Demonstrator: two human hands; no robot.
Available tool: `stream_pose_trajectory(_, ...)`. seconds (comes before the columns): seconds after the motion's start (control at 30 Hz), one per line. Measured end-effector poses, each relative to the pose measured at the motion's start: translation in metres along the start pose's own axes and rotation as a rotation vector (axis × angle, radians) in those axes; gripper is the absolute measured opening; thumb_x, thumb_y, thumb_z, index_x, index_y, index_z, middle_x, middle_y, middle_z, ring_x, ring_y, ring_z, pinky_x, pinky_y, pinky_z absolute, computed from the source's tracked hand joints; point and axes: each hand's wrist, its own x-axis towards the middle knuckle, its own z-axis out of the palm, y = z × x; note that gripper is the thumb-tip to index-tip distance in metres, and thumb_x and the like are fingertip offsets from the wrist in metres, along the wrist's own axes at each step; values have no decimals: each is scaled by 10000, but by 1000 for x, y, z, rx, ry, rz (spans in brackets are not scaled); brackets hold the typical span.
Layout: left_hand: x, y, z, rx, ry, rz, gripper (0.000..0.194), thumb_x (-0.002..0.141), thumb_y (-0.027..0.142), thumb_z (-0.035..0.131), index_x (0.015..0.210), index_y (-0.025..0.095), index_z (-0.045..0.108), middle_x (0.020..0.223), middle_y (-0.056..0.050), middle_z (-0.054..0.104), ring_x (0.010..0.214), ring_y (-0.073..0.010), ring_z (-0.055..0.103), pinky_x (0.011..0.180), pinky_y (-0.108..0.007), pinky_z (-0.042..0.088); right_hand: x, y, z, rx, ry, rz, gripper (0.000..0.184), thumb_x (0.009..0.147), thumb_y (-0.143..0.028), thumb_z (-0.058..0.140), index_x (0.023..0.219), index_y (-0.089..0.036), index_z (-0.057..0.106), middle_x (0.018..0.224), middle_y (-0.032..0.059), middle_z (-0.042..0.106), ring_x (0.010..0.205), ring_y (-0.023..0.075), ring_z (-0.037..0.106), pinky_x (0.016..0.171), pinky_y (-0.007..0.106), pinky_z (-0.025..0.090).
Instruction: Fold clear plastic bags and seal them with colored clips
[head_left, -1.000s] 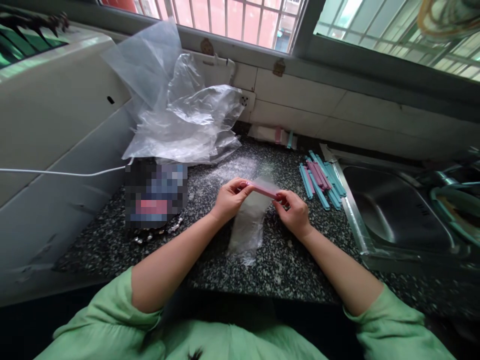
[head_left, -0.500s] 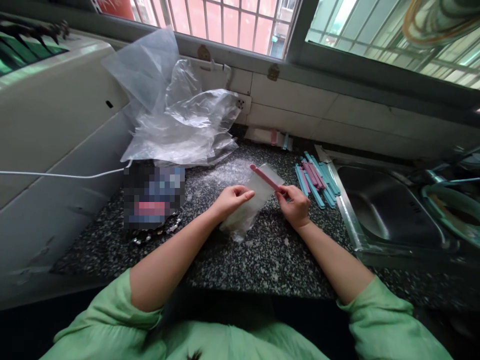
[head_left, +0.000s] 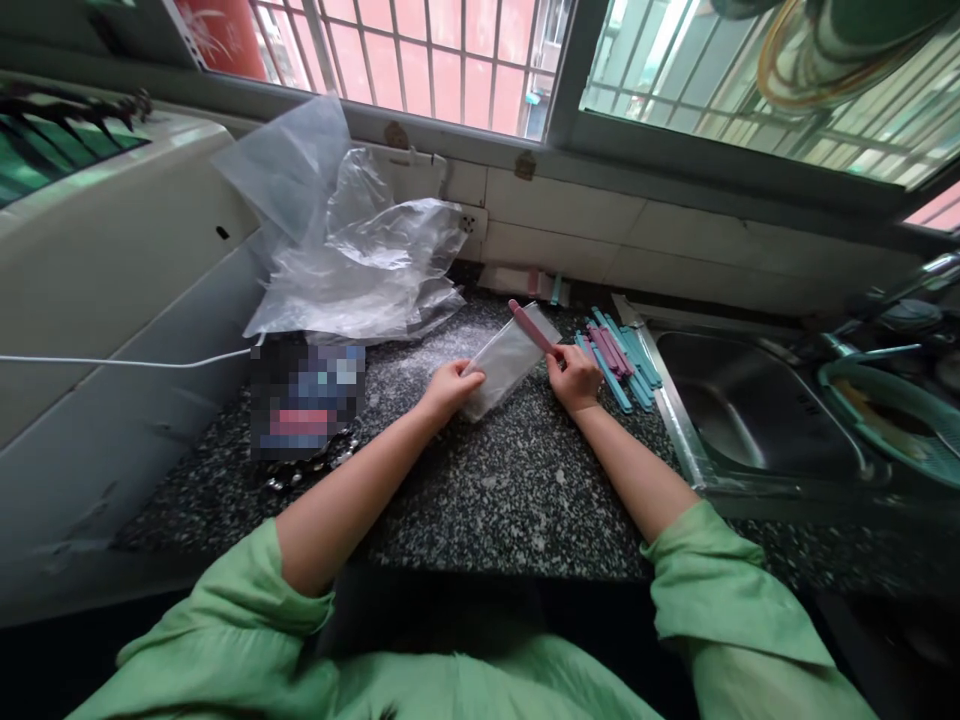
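A small clear plastic bag (head_left: 499, 370) is stretched between my hands, tilted over the speckled counter. My left hand (head_left: 452, 388) pinches its left edge between thumb and fingers. A pink bag sealing clip (head_left: 531, 325) lies across the bag near its upper end. With the fingers curled, my right hand (head_left: 575, 377) grips the clip's lower right end; whether it also holds the bag's corner, I cannot tell. Just right of that hand lies a loose pile of blue and pink sealing clips (head_left: 619, 355).
Crumpled clear plastic bags (head_left: 367, 270) are heaped at the back left. A blurred-out item (head_left: 307, 405) lies left of my left forearm. Filled packets with clips (head_left: 517, 283) rest by the tiled wall. At right is a steel sink (head_left: 750, 410) with a green basket (head_left: 885, 400).
My left hand has taken hold of the bag's left edge, and the bag is now pulled straighter and flatter. The right hand still holds the pink clip. The view has shifted slightly.
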Motion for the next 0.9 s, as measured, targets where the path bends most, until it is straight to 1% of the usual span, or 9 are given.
stream_pose_trajectory(0.17, 30, -3, 13, 66, 349, 46, 96, 574, 285, 526, 581, 191, 507, 494, 47, 471, 471, -107, 430, 478, -217, 371, 20, -1, 10, -129, -38, 37, 207, 840, -255, 480, 922, -146, 636, 886, 104, 657, 807, 209, 568, 646, 282, 333)
stream_pose_trajectory(0.3, 57, 1, 22, 180, 495, 140, 75, 617, 245, 543, 586, 193, 500, 560, 23, 528, 580, -138, 517, 635, -253, 445, 37, 1, 17, -200, -31, 98, 219, 850, -261, 471, 920, -128, 629, 877, 127, 648, 811, 222, 560, 667, 305, 313)
stream_pose_trajectory(0.37, 71, 3, 27, 220, 523, 158, 58, 636, 228, 548, 615, 185, 517, 616, -8, 571, 642, -162, 559, 702, -276, 455, 45, 1, 20, -222, -37, 131, 226, 857, -266, 463, 923, -124, 626, 887, 134, 650, 826, 229, 561, 675, 314, 303)
stream_pose_trajectory(0.43, 85, 4, 32, 241, 548, 161, 87, 653, 220, 556, 719, 162, 558, 696, -43, 612, 699, -186, 589, 740, -295, 461, 53, 2, 24, -245, -50, 157, 238, 866, -273, 451, 930, -122, 623, 909, 140, 653, 848, 237, 563, 687, 321, 296)
stream_pose_trajectory(0.53, 106, 5, 38, 229, 584, 179, 345, 660, 199, 579, 993, 115, 557, 879, -102, 648, 812, -217, 616, 794, -315, 461, 65, 2, 32, -274, -64, 175, 246, 875, -277, 439, 930, -118, 618, 932, 151, 654, 865, 245, 568, 699, 329, 293)
stream_pose_trajectory(0.63, 126, 5, 44, 189, 578, 225, 554, 667, 177, 576, 1203, 111, 453, 1040, -129, 628, 897, -227, 616, 834, -327, 451, 77, 3, 41, -286, -55, 181, 246, 877, -275, 436, 914, -110, 615, 924, 166, 652, 855, 247, 572, 699, 337, 300)
stream_pose_trajectory(0.73, 143, 5, 48, 176, 542, 267, 645, 677, 177, 567, 1294, 142, 382, 1019, -101, 638, 884, -226, 625, 821, -327, 453, 89, 5, 50, -285, -43, 201, 255, 880, -275, 429, 908, -106, 618, 915, 174, 651, 858, 251, 578, 703, 346, 314)
stream_pose_trajectory(0.8, 154, 5, 50, 193, 526, 283, 656, 678, 168, 562, 1309, 158, 382, 967, -81, 652, 867, -226, 631, 811, -322, 454, 97, 6, 55, -283, -40, 225, 267, 882, -278, 419, 917, -106, 620, 923, 177, 654, 874, 257, 581, 713, 352, 321)
stream_pose_trajectory(0.9, 170, 3, 53, 233, 502, 322, 634, 674, 134, 545, 1294, 176, 419, 989, -78, 659, 921, -237, 620, 844, -331, 440, 107, 9, 62, -281, -32, 255, 280, 880, -280, 410, 920, -102, 623, 921, 182, 657, 885, 264, 584, 723, 358, 323)
